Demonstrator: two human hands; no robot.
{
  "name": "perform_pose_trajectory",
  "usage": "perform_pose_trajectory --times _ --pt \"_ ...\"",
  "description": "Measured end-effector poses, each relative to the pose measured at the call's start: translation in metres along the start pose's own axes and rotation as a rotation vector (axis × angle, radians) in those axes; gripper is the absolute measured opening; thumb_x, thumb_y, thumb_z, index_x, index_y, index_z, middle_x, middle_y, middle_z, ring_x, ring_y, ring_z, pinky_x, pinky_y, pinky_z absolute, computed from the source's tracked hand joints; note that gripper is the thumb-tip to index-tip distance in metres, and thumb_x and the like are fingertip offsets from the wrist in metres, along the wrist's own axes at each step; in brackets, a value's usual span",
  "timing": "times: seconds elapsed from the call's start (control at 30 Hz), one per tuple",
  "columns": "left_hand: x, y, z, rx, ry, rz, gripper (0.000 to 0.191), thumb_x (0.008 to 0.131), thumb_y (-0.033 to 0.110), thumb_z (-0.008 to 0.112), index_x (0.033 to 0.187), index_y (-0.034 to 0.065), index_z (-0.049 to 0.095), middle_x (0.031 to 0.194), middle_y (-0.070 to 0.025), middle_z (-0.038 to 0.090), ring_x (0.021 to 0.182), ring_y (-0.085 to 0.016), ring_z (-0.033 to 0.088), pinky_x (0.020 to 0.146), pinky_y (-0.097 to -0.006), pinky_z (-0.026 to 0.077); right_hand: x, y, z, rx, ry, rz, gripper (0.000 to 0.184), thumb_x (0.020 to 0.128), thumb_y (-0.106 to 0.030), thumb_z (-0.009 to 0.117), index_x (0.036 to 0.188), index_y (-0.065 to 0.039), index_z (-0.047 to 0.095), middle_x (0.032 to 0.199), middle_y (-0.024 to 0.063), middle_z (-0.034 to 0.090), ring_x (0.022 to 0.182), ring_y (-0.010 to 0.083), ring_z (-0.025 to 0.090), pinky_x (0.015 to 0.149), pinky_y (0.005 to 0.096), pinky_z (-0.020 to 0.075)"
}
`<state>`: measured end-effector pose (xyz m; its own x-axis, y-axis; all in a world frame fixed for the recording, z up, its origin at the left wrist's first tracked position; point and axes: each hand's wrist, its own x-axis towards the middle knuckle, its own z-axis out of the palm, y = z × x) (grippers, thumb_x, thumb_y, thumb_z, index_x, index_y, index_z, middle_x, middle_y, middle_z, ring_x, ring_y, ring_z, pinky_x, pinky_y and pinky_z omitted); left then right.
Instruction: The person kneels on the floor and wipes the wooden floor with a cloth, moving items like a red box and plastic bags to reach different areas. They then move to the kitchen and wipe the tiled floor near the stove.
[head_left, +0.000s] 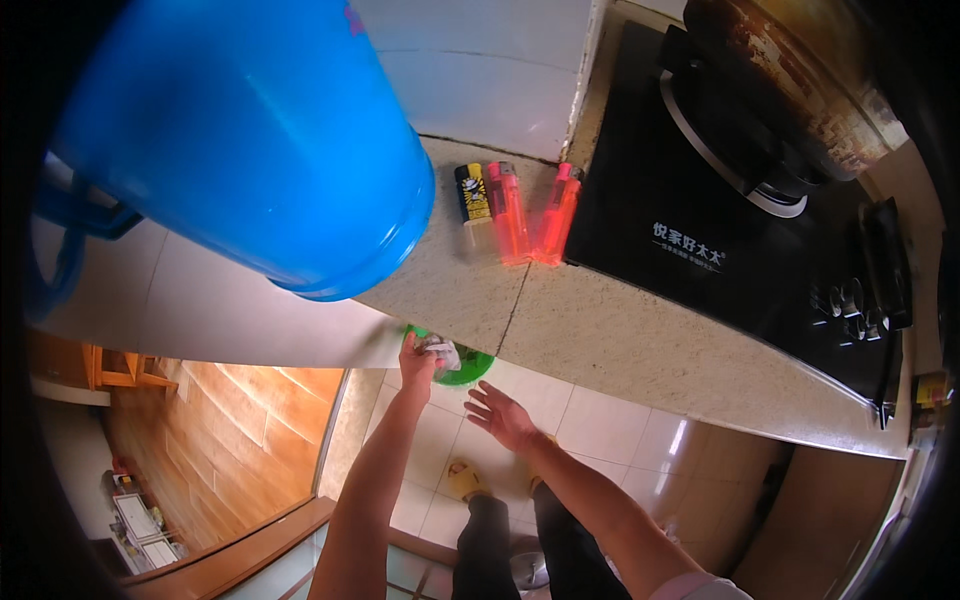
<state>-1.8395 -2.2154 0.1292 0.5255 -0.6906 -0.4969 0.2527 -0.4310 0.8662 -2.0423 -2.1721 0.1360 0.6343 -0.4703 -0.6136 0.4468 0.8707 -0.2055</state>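
Observation:
My left hand is closed on a crumpled whitish wad, which looks like tissue or thin plastic. It holds the wad over a round green bin, partly hidden under the counter edge. Beside the bin, my right hand has its fingers spread and holds nothing. Above them on the stone-like countertop lie a black-and-yellow lighter with a clear lower body, a pink lighter and another pink lighter, close together.
A large blue plastic bucket stands at the left of the counter. To the right is a black gas cooktop carrying a scorched wok. My yellow slippers are on the tiled floor. A wooden floor lies beyond a doorway.

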Motion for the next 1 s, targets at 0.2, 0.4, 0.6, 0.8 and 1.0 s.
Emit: perform_pose_trajectory --times 0.2,0.4,0.6,0.8,1.0 --pt "-0.012 0.027 0.024 0.04 0.037 0.071 0.01 0.087 0.002 0.048 0.088 -0.0007 0.057 0.083 -0.0059 0.059 0.063 -0.016 0.062 0.055 -0.0271 0.055 -0.027 0.016 -0.028 0.071 0.066 0.039 0.064 0.09 -0.03 0.056 0.143 -0.01 0.026 0.143 0.0117 0.034 0.127 0.0273 0.039 0.104 0.0404 0.0356" --pt "0.054 -0.037 -0.018 -0.019 -0.054 -0.059 0.01 0.085 0.014 0.059 0.088 0.0047 0.058 0.081 -0.0037 0.059 0.068 -0.014 0.06 0.053 -0.0291 0.052 -0.046 0.03 -0.048 0.127 0.123 0.063 0.059 0.089 -0.029 0.058 0.14 -0.013 0.033 0.137 0.0106 0.041 0.121 0.0244 0.044 0.101 0.0392 0.0389" --pt "0.063 -0.027 -0.026 0.332 -0.094 -0.143 0.019 0.084 0.022 0.062 0.096 0.0072 0.059 0.089 -0.0038 0.061 0.081 -0.015 0.06 0.054 -0.0304 0.052 -0.065 0.039 -0.066 0.144 0.139 0.054 0.051 0.089 -0.028 0.057 0.135 -0.014 0.039 0.13 0.0086 0.048 0.116 0.0225 0.048 0.098 0.0388 0.0405" --pt "0.005 0.025 -0.016 0.298 0.02 -0.141 0.02 0.087 0.025 0.058 0.102 0.0112 0.058 0.092 -0.0024 0.062 0.081 -0.015 0.062 0.054 -0.0284 0.049 -0.07 0.041 -0.063 0.18 0.137 0.037 0.053 0.091 -0.029 0.055 0.138 -0.011 0.036 0.132 0.0106 0.046 0.116 0.0243 0.048 0.099 0.0388 0.04" --pt "-0.005 0.043 -0.022 0.204 -0.058 -0.097 0.017 0.089 0.023 0.054 0.1 0.0117 0.057 0.093 -0.0005 0.061 0.081 -0.014 0.062 0.06 -0.0298 0.049 -0.063 0.036 -0.042 0.241 0.055 0.063 0.046 0.093 -0.023 0.053 0.134 -0.01 0.039 0.128 0.0113 0.05 0.112 0.0231 0.052 0.097 0.0365 0.0441"
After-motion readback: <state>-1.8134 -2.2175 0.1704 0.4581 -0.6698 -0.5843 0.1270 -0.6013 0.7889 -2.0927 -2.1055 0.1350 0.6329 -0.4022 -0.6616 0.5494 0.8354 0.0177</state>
